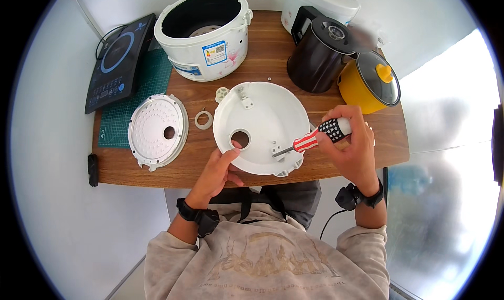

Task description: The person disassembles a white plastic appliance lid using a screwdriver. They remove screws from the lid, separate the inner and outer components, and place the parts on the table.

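The white lid (262, 126) lies upside down at the front edge of the wooden table (294, 48), about mid-width, w/ a round hole near its front left. Left hand (218, 168) rests on the lid's front-left rim, thumb up by the hole, fingers curled under the edge; it steadies the lid rather than clamping it, and how tight it presses can't be told. Right hand (352, 142) is wrapped closed around the handle of a screwdriver (315, 137), red-white stripes w/ a dark starred end; the shaft slants down-left and the tip sits on a small screw post on the lid's front-right part. Left of the lid, near the front-left corner, lies a round perforated metal plate (157, 129), partly on a green cutting mat (149, 84). Between plate and lid: a small pale ring (203, 120); just behind it, touching the lid's rim or nearly so, a small round vent cap (222, 94). At the back edge stands the white cooker body (205, 34), open on top. Back-left corner: a black induction hob (118, 61), hanging over the edge. Back right: a dark kettle (320, 55), and beside it at the right edge a yellow pot (367, 82) w/ glass lid. Behind those, another white appliance (320, 3).
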A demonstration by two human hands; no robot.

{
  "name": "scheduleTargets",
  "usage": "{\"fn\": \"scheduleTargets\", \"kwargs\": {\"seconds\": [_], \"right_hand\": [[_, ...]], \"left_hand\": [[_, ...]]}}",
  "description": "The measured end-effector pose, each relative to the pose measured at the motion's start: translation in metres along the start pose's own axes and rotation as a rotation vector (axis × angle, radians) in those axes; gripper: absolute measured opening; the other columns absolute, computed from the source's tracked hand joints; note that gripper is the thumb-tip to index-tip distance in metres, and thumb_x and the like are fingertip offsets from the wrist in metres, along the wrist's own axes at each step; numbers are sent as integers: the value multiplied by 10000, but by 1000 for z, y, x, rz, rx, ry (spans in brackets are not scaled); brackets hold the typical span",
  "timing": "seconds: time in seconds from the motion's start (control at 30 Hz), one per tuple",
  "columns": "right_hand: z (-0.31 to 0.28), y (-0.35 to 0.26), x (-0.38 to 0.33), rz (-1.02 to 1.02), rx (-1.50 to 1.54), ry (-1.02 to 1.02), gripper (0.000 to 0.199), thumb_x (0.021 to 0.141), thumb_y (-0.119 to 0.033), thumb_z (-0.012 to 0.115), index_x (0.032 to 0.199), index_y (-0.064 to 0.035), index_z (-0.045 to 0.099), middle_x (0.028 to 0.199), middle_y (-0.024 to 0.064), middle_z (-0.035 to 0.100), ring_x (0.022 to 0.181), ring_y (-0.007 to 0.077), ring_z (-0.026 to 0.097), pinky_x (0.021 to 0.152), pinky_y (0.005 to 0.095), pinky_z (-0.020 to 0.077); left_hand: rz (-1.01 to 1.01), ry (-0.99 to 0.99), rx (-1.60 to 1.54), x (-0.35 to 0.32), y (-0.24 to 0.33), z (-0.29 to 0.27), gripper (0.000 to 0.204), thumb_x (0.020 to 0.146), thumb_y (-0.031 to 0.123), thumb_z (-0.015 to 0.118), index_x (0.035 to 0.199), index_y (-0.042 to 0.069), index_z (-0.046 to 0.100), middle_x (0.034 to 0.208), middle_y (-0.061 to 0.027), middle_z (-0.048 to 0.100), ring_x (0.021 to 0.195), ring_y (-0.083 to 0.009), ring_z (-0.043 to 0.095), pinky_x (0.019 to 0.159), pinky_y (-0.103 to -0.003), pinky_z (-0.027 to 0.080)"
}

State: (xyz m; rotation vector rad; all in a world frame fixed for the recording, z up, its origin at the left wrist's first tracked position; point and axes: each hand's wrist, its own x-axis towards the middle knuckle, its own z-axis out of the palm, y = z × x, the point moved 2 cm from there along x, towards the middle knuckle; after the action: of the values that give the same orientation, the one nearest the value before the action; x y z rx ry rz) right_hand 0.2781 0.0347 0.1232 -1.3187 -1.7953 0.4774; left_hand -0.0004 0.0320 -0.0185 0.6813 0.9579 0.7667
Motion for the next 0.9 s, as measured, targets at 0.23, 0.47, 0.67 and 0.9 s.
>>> {"fn": "scheduleTargets", "kwargs": {"seconds": [0.23,0.47,0.67,0.9], "right_hand": [[0,-4,-3,-54,-45,73,354,829,-63,798,1091,-41,561,946,85,661,782,162,682,695,279,569],[-1,-2,-10,-47,-32,38,355,833,-56,794,1103,-34,563,938,82,658,768,156,682,684,282,576],[-6,-8,-13,-112,-90,-40,404,824,-100,823,1131,-27,571,943,109,659,770,185,692,688,282,575],[-8,-31,-4,-322,-453,-111,433,845,-369,841,998,-32,616,755,73,627,569,227,615,493,314,464]], "left_hand": [[13,-10,3,-3,-3,-4,393,1012,326,600,1292,74,490,1165,-110,630,873,-156,704,525,-279,613],[-3,-30,4,-5,-11,1,386,1011,311,610,1295,80,489,1164,-100,631,904,-149,698,534,-282,619],[-4,-4,17,-9,-9,10,356,995,257,595,1282,69,499,1157,-112,635,899,-176,719,542,-293,626],[100,107,-55,-6,-5,0,373,942,135,491,1280,-23,491,1150,-166,649,841,-243,744,576,-332,659]]}}
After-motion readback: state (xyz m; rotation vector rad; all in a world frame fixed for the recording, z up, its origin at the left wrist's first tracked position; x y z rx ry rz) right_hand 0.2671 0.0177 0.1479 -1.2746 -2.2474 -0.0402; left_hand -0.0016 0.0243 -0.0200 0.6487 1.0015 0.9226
